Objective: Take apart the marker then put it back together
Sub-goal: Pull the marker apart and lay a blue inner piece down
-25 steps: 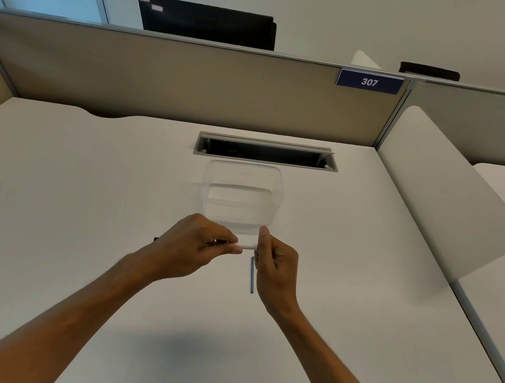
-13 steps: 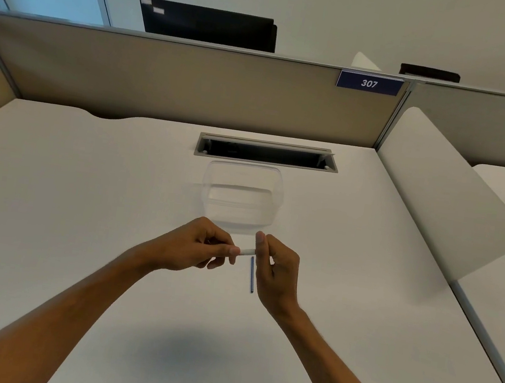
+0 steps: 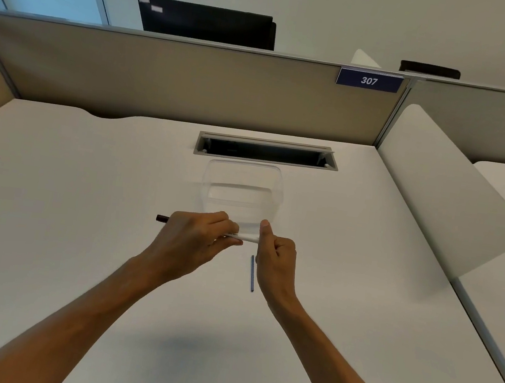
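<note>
A white marker barrel (image 3: 246, 238) lies level between my hands, just above the white desk (image 3: 78, 232). My left hand (image 3: 190, 241) is closed around its left part, and a dark end (image 3: 162, 218) sticks out past my knuckles. My right hand (image 3: 273, 258) pinches the barrel's right end with thumb up. A thin blue-grey rod (image 3: 252, 273), the marker's ink core, lies on the desk just below the barrel, beside my right hand.
A clear plastic container (image 3: 242, 194) stands just behind my hands. Behind it is an open cable slot (image 3: 266, 151) in the desk. A beige partition (image 3: 178, 85) closes the back, and a white divider panel (image 3: 443, 197) rises on the right.
Both hands with the barrel have lifted slightly toward the container. The dark end now shows to the left of my left hand. The blue-grey rod has not moved.
</note>
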